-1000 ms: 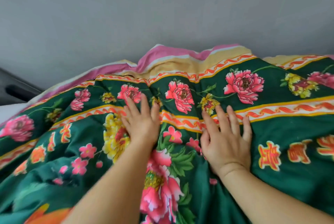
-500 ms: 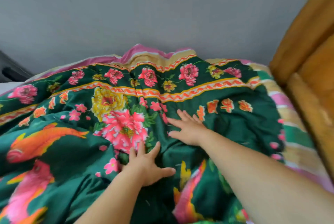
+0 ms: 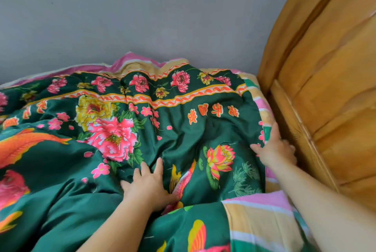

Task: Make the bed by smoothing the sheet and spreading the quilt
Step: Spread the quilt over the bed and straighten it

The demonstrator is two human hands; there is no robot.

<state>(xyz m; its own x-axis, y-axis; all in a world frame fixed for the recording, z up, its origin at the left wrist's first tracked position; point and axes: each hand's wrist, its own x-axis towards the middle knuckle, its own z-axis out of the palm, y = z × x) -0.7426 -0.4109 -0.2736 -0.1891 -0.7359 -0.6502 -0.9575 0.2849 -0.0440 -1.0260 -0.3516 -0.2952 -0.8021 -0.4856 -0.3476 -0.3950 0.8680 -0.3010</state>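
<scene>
Your left hand (image 3: 147,185) flat, fingers spread, pressing rumpled dark-green floral quilt (image 3: 183,135), your right hand (image 3: 274,148) gripping quilt's edge w/ thumb, beside orange-brown wooden headboard (image 3: 325,89), striped pink-yellow sheet (image 3: 262,221) underneath

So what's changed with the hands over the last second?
The right hand has moved right, from the quilt's middle to its edge beside the wooden headboard, where it now rests. The left hand has slid back toward the person, fingers spread flat. The quilt is still rumpled.
</scene>
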